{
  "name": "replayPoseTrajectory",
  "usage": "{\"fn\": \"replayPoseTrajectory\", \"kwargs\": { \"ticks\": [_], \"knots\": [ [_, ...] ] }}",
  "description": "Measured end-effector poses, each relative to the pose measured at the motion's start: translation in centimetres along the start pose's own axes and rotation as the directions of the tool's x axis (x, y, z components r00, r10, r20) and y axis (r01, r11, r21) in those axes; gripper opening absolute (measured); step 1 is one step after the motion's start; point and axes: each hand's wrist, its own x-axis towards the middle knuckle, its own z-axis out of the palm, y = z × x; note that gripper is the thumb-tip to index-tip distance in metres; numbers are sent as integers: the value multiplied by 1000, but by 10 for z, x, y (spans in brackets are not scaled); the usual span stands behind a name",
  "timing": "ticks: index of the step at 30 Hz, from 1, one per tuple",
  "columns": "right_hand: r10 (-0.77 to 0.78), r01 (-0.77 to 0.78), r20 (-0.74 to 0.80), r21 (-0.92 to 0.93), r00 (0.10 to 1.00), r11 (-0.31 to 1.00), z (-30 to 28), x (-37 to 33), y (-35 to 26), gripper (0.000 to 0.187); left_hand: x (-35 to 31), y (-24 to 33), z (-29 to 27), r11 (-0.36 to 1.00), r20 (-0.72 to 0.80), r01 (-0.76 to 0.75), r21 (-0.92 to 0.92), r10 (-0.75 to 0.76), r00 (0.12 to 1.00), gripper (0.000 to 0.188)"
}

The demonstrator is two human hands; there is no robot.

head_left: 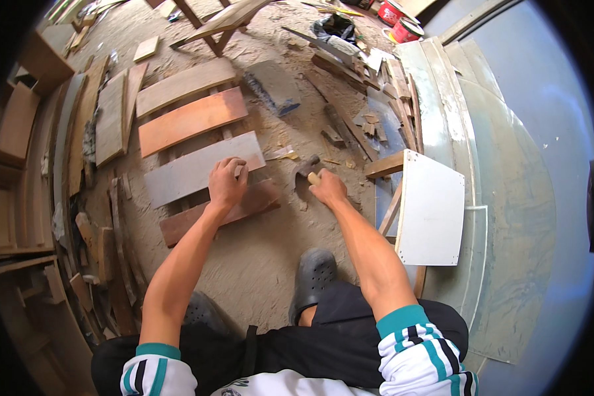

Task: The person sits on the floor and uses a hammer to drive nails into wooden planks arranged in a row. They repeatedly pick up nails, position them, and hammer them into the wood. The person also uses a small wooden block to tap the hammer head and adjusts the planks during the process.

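My right hand [327, 187] is closed round the pale wooden handle of a hammer [305, 170], whose dark head is just above the floor. My left hand [229, 183] rests at the right part of a grey board [185, 177]. Its fingers are curled together in a pinch, and whatever is between them is too small to make out. The grey board lies across narrow rails, in a row with an orange-brown board [190, 123] and a tan board [185, 86] beyond it. Nearest to me is a dark reddish board [198, 223], partly under my left forearm.
Long planks and offcuts [115, 257] line the left side beside wooden box frames [20, 125]. A white panel on a wooden frame [433, 208] stands close to my right arm. Scrap wood [369, 125], a wooden trestle [224, 23] and red cans [406, 30] lie farther off.
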Motion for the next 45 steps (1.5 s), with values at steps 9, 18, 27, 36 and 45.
{"fn": "replayPoseTrajectory", "kwargs": {
  "ticks": [9,18,27,36,45],
  "knots": [
    [-158,186,151,-190,976,964,-115,141,3,32,198,54,105,991,45,-71,114,66,997,39],
    [-124,166,-249,155,960,974,-161,256,24,24,295,59,184,915,13,-41,402,39,999,65],
    [-67,222,-737,114,673,968,-179,386,27,14,297,70,181,901,33,-63,430,54,998,61],
    [17,89,-511,181,860,979,-241,497,28,19,302,75,175,912,80,-54,407,23,997,58],
    [-99,115,-428,11,898,993,-247,593,-25,20,307,79,172,914,107,-49,404,6,994,55]
  ]
}}
